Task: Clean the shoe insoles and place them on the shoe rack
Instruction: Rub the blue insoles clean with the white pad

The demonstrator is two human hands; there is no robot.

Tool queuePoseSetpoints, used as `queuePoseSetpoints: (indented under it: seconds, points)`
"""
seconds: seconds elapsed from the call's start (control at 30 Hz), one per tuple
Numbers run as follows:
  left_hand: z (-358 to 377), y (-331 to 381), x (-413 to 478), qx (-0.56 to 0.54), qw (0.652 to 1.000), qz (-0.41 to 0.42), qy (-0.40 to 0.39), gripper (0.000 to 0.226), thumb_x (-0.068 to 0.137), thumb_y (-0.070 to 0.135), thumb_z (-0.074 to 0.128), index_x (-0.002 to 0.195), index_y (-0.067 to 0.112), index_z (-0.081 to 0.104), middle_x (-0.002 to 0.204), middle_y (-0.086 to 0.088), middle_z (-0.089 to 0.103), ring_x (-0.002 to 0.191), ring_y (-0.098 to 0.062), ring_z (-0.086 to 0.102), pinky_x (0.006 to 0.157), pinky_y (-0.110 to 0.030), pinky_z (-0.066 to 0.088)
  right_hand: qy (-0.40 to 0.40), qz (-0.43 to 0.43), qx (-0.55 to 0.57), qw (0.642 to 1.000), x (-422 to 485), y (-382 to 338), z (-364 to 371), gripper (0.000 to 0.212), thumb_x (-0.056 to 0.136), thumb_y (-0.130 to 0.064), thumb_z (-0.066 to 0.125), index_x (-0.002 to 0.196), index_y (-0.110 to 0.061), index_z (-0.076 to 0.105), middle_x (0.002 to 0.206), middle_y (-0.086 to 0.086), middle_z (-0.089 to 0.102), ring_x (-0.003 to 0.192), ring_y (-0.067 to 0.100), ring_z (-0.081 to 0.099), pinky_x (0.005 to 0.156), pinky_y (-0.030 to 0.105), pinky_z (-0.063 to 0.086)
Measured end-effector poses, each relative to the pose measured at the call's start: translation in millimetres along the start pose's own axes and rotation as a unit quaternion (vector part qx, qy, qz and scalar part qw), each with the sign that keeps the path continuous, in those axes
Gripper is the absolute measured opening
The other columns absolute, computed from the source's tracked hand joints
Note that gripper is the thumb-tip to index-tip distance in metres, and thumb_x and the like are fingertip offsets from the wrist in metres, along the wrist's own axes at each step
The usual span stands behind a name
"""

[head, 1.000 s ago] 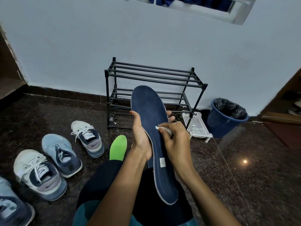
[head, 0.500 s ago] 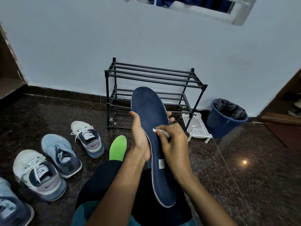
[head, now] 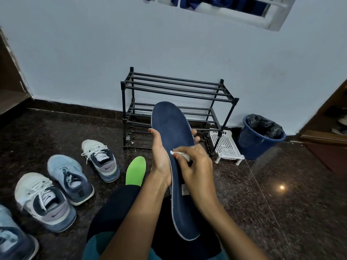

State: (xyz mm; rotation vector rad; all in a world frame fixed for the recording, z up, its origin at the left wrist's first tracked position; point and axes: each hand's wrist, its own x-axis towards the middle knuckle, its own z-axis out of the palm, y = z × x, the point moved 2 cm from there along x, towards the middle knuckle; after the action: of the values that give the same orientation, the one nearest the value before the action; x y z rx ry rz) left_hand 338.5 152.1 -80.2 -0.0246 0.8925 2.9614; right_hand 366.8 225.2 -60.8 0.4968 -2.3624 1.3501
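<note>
The navy insole (head: pixel 172 139) is held up over the person's lap, between both hands. Its toe end points up toward the rack (head: pixel 176 91) and its heel end hangs low above the dark trousers. The left hand (head: pixel 160 160) grips it from the left edge at mid-length: the thumb lies along the near side, and the fingertips (head: pixel 195 136) curl round the back and show past the right edge. The right hand (head: pixel 195 169) comes in from the right and pinches a small white wipe (head: pixel 181 154) between thumb and fingers, pressing it onto the insole's top face just beside the left palm. A white tag on the insole peeks out under the right wrist.

A green insole (head: pixel 135 171) lies on the floor just left of the left wrist, its near end hidden by the knee. The rack stands against the wall behind the hands. A white basket (head: pixel 226 145) sits by its right foot, with a blue bin (head: pixel 261 139) further right. Four shoes (head: pixel 69 179) lie on the floor at the left, well apart from the hands
</note>
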Motion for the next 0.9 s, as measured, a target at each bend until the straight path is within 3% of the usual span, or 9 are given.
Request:
queuePoseSetpoints:
  seconds: [0.1,0.23,0.43,0.5,0.57,0.6,0.73,0.83,0.9]
  points:
    - [-1,0,1,0.02,1.0,-0.004,0.012,0.097,0.087,0.075,0.007,0.1,-0.003,0.064,0.091,-0.016,0.068,0.081,-0.023,0.068,0.086,-0.037,0.054,0.014,0.021,-0.006,1.0,7,3,2,0.011,0.082,-0.002,0.065,0.086,-0.009,0.072,0.084,0.002,0.057,0.079,0.006,0.055,0.076,0.006,0.038]
    - [-1,1,0,-0.01,1.0,0.011,0.021,0.094,0.086,0.075,0.012,0.091,0.002,0.07,0.091,-0.013,0.069,0.082,-0.025,0.066,0.098,-0.06,0.04,-0.009,0.027,0.033,0.999,-4,-3,6,0.014,0.081,-0.001,0.065,0.086,-0.011,0.072,0.082,-0.001,0.06,0.08,-0.003,0.056,0.073,0.002,0.037]
    - [-1,0,0,-0.009,1.0,0.004,0.015,0.093,0.085,0.077,0.013,0.089,0.005,0.072,0.092,-0.012,0.07,0.085,-0.026,0.066,0.097,-0.066,0.039,-0.026,0.029,0.043,0.998,-5,-7,3,0.013,0.08,-0.001,0.066,0.084,-0.012,0.072,0.079,-0.005,0.059,0.079,-0.001,0.056,0.071,0.004,0.038]
    - [-1,-1,0,0.01,1.0,0.006,0.008,0.095,0.085,0.077,0.012,0.096,0.001,0.069,0.094,-0.014,0.069,0.087,-0.026,0.066,0.101,-0.058,0.041,-0.007,0.03,0.025,0.999,3,-4,2,0.011,0.08,-0.002,0.066,0.083,-0.011,0.072,0.079,-0.006,0.057,0.076,0.001,0.055,0.078,0.009,0.041]
    - [-1,-1,0,0.028,1.0,0.004,0.012,0.096,0.086,0.075,0.009,0.097,-0.002,0.065,0.09,-0.015,0.069,0.085,-0.025,0.067,0.092,-0.041,0.052,0.011,0.033,0.017,0.999,10,0,2,0.011,0.08,-0.002,0.066,0.083,-0.011,0.072,0.08,-0.008,0.057,0.078,0.002,0.055,0.091,0.027,0.044]
    - [-1,-1,1,0.029,0.999,0.005,0.014,0.096,0.086,0.075,0.008,0.098,-0.002,0.065,0.089,-0.014,0.069,0.085,-0.025,0.067,0.089,-0.038,0.053,0.012,0.035,0.02,0.999,10,0,3,0.011,0.081,-0.002,0.066,0.083,-0.011,0.072,0.081,-0.007,0.058,0.079,0.004,0.056,0.093,0.028,0.043]
    - [-2,-1,1,0.003,1.0,0.009,0.013,0.095,0.083,0.078,0.013,0.09,0.006,0.074,0.094,-0.013,0.07,0.089,-0.027,0.065,0.103,-0.064,0.036,-0.018,0.047,0.067,0.997,-2,-5,4,0.017,0.08,-0.001,0.066,0.083,-0.017,0.072,0.084,0.003,0.063,0.079,0.006,0.059,0.075,0.006,0.04]
    - [-1,1,0,0.002,1.0,0.003,0.011,0.093,0.084,0.078,0.012,0.079,0.012,0.078,0.093,-0.011,0.071,0.09,-0.027,0.065,0.098,-0.066,0.038,-0.047,0.051,0.09,0.994,-9,-7,3,0.032,0.08,-0.003,0.066,0.076,-0.035,0.065,0.083,0.001,0.064,0.079,0.003,0.059,0.073,0.008,0.042]
    - [0,1,-1,0.006,1.0,0.001,0.006,0.094,0.084,0.078,0.014,0.083,0.009,0.077,0.096,-0.013,0.071,0.093,-0.027,0.065,0.101,-0.064,0.038,-0.04,0.047,0.073,0.995,-4,-3,1,0.026,0.079,-0.004,0.068,0.076,-0.03,0.067,0.082,0.001,0.064,0.08,0.002,0.058,0.072,0.007,0.04]
